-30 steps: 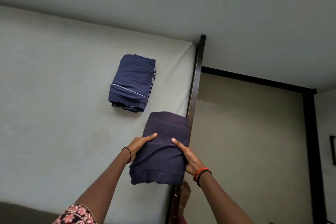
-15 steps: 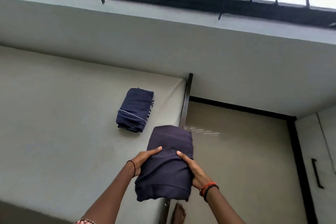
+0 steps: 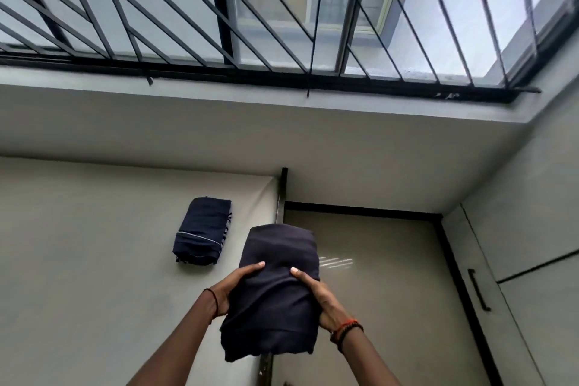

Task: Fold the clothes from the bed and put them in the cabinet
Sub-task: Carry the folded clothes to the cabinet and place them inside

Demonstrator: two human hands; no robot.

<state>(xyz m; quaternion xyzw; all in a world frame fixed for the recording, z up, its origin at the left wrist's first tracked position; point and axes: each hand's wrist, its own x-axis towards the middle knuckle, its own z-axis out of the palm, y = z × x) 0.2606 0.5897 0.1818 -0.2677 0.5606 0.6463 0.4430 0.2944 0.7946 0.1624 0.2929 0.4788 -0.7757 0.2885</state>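
Observation:
A folded dark purple garment (image 3: 275, 298) is held up in the air over the bed's right edge. My left hand (image 3: 233, 287) grips its left side with the thumb on top. My right hand (image 3: 316, 294) grips its right side the same way. A second folded garment, navy with a thin pale stripe (image 3: 202, 235), lies on the bed's pale sheet (image 3: 94, 260) to the left and farther away. The cabinet (image 3: 526, 276), grey with a black bar handle (image 3: 478, 290), stands at the right with its doors shut.
The bed's dark frame rail (image 3: 280, 207) runs along its right edge. Beige floor (image 3: 376, 276) lies between bed and cabinet. A barred window (image 3: 282, 9) fills the wall above.
The view has tilted upward, bringing the window and cabinet into sight. Both hands have lifted the purple garment off the bed and hold it a little higher and to the right.

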